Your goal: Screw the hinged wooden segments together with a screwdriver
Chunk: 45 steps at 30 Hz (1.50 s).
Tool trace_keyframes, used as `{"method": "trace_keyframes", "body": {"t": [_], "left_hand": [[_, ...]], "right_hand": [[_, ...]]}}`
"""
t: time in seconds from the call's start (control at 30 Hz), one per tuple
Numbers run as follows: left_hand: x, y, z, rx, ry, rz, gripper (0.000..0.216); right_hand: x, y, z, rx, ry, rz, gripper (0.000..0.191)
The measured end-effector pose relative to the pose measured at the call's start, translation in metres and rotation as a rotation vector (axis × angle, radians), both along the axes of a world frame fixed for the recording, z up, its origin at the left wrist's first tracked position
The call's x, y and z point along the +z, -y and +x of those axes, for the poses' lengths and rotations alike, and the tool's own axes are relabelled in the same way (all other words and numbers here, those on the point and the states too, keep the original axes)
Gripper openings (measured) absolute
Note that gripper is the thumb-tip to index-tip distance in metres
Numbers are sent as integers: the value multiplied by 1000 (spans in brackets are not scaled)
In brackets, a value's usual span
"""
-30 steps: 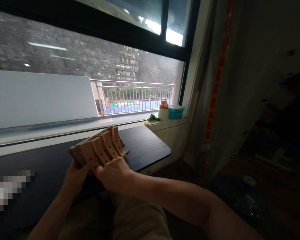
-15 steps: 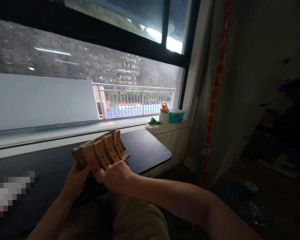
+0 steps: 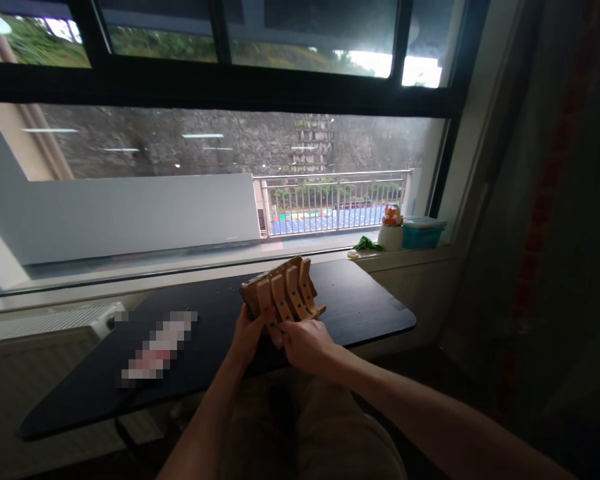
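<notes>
Tilted up above the dark table (image 3: 350, 293) is a wooden piece (image 3: 295, 293): a rough-edged brown board with several pale, curved wooden slats, like hooks, across its face. Dark round holes mark the slats. My left hand (image 3: 247, 340) grips the board's left lower side, its thumb lying over the leftmost slat. Closed, with its fingertips at the lower part of that same slat, is my right hand (image 3: 307, 343). Whatever is pinched between the right fingers is too small and dark to make out. The back of the board is hidden.
A blurred-out flat item (image 3: 157, 350) lies on the table's left part. On the sill stand a teal lidded box (image 3: 423, 233), a white pot with an orange top (image 3: 391, 233) and a green bundle (image 3: 367, 244). A white radiator (image 3: 55, 333) is at the left.
My view has swung left and levelled, so the table, hands and wooden piece appear further right. Both hands keep about the same place on the wooden piece.
</notes>
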<state>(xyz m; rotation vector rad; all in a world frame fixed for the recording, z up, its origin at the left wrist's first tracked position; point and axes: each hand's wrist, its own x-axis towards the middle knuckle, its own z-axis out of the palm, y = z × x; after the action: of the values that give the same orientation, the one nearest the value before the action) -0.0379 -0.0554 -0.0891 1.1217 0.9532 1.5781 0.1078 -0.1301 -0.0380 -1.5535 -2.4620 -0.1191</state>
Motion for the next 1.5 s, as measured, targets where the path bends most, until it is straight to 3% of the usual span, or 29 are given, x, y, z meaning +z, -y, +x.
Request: {"method": "trace_keyframes", "body": {"t": [0.17,0.3,0.47,0.7,0.83,0.97,1.5], "left_hand": [[-2,-3,-1,-11,4,-2,56],[-2,-3,-1,-13,-15,-5,56],[-2,-2,-2,-7,-34,-19,54],[-4,-4,-2,8,-16,-18,53],[-4,-3,-1,7,-4,-4,53],[-4,-1,0,-11,21,-7,54],[6,5,-8,-234,65,-94,53]], "right_hand": [[5,-7,7,-18,-9,-15,34],[17,1,-1,62,93,5,27],[20,11,-14,150,190,33,35],[23,10,-17,104,143,-17,31],[18,3,-12,10,32,-64,24],[10,-9,-3,-83,-105,-88,33],[-9,24,33,-41,-231,-79,33]]}}
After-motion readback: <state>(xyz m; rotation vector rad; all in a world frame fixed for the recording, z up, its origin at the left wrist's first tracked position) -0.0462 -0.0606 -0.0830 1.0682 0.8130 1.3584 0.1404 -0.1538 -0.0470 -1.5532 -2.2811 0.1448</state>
